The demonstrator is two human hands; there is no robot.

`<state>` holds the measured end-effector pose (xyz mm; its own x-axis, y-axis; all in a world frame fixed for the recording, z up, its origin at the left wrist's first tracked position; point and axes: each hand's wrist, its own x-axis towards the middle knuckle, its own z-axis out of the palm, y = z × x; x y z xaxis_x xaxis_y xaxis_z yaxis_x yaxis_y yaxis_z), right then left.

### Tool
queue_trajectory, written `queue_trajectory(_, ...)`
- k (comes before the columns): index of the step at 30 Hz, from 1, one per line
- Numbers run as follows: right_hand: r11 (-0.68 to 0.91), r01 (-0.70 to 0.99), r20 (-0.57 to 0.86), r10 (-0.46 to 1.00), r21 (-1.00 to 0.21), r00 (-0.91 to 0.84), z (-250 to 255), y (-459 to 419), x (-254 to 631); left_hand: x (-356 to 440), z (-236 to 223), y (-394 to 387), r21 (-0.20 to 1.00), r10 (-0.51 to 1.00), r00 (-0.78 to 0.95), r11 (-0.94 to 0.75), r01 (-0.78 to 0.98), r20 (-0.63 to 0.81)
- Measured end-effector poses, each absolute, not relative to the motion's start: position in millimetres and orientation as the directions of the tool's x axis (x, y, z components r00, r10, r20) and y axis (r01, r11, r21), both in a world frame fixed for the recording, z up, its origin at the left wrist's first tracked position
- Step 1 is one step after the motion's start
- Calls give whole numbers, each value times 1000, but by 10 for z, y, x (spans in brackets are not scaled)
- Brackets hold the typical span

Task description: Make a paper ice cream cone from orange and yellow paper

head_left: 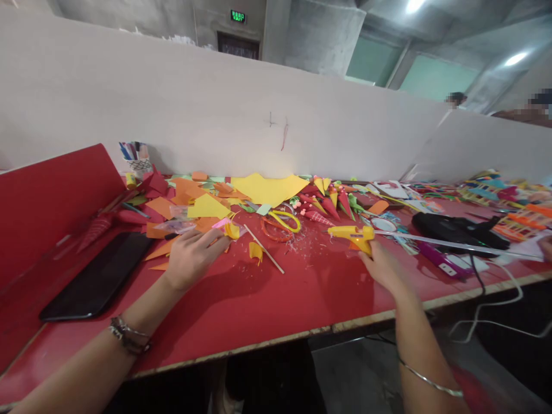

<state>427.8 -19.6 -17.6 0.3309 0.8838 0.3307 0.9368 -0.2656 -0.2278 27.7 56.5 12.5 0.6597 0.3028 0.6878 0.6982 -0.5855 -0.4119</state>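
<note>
In my right hand [379, 264] is a yellow glue gun [351, 233], its nozzle pointing left above the red table and a long clear glue stick [440, 241] running out of its back to the right. My left hand [194, 253] pinches a small curled yellow paper piece [232, 230] between its fingertips. Just right of that hand, a second curled yellow paper piece [256, 251] lies beside a thin pale stick [264, 249]. Yellow-handled scissors [285, 221] rest between the two hands, close to small paper scraps.
A black phone [99, 276] lies at left, near a cup of pens [138, 164]. Orange and yellow paper sheets [267, 188] cover the back. Red and yellow paper cones [330, 204] are grouped behind the glue gun. A purple power strip [444, 261] and a black bag [457, 230] sit right.
</note>
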Motion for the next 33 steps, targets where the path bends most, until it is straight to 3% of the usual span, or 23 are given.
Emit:
queue_trajectory(3, -246, 926, 295, 897, -285, 329, -270, -69, 4282, 275, 167, 547, -453, 280, 690, -583, 675, 668)
queue_trajectory(8, -88, 949, 455, 862, -301, 224, -4, 37, 4074, 290, 227, 514, -447, 267, 699, -609, 656, 663)
queue_trajectory(14, 110, 883, 511, 845, -456, 158, 514, 265, 3481, 276, 221, 518, -504, 195, 706, -574, 645, 681)
queue_trajectory(19, 322, 738, 476, 879, -593, -1, 531, 436, 3068, 267, 219, 517, -531, 208, 719, -547, 648, 663)
queue_trajectory(25, 331, 655, 371, 925, -679, -83, 331, 433, 2926, 303, 260, 479, -528, 178, 701, -539, 656, 690)
queue_trajectory(33, 345, 684, 371, 921, -644, -115, 274, 405, 2874, 341, 229, 470, -478, 182, 700, -611, 631, 691)
